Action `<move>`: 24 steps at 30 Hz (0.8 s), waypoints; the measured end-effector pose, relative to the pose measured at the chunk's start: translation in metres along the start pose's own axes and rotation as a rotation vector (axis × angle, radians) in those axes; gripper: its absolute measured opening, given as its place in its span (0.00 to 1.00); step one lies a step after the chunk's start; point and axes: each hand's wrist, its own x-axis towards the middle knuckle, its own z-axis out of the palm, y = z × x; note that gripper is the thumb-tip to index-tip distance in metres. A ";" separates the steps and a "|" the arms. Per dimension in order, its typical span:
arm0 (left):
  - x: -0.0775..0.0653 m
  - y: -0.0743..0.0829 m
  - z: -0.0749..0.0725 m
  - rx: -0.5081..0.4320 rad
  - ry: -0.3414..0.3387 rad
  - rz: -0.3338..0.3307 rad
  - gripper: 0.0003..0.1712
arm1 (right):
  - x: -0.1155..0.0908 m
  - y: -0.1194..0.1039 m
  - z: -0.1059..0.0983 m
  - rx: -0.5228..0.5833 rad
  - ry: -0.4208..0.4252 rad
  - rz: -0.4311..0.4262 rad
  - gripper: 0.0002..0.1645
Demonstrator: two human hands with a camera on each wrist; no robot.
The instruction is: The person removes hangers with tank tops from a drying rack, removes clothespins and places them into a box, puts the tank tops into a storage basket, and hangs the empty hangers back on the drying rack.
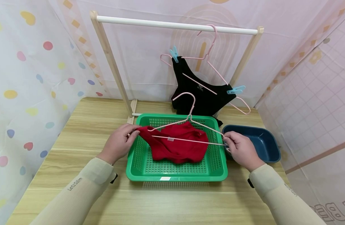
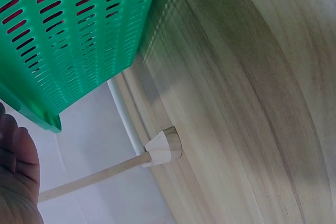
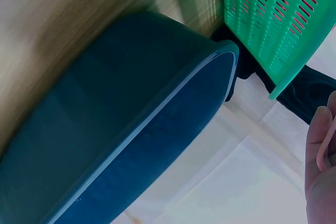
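A red garment (image 1: 179,151) with a small white label lies bunched in the green basket (image 1: 176,178). Over it a pink hanger (image 1: 192,107) slants, its hook pointing up and away. My left hand (image 1: 119,143) pinches a red strap of the garment at the basket's left rim, by the hanger's left end. At the other side, my right hand (image 1: 241,148) grips the hanger's right corner above the basket's rim. The right wrist view shows a pink bend of the hanger inside the curled fingers of the right hand (image 3: 320,177). The left hand (image 2: 18,166) is partly cut off in its wrist view.
Behind the basket stands a rack with a white rail (image 1: 161,24) and wooden posts. From it hangs a black top (image 1: 200,90) on another pink hanger, held by blue clothespins (image 1: 236,90). A dark blue basin (image 1: 263,142) sits right of the basket.
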 end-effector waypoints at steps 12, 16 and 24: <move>0.000 0.000 -0.001 0.007 -0.011 -0.026 0.17 | -0.004 0.007 -0.006 -0.024 0.038 0.008 0.04; 0.000 0.001 -0.001 0.013 -0.015 -0.035 0.16 | -0.005 0.008 -0.008 -0.030 0.055 0.004 0.04; 0.000 0.000 0.000 0.022 -0.022 -0.052 0.16 | -0.006 0.012 -0.011 -0.032 0.082 0.002 0.05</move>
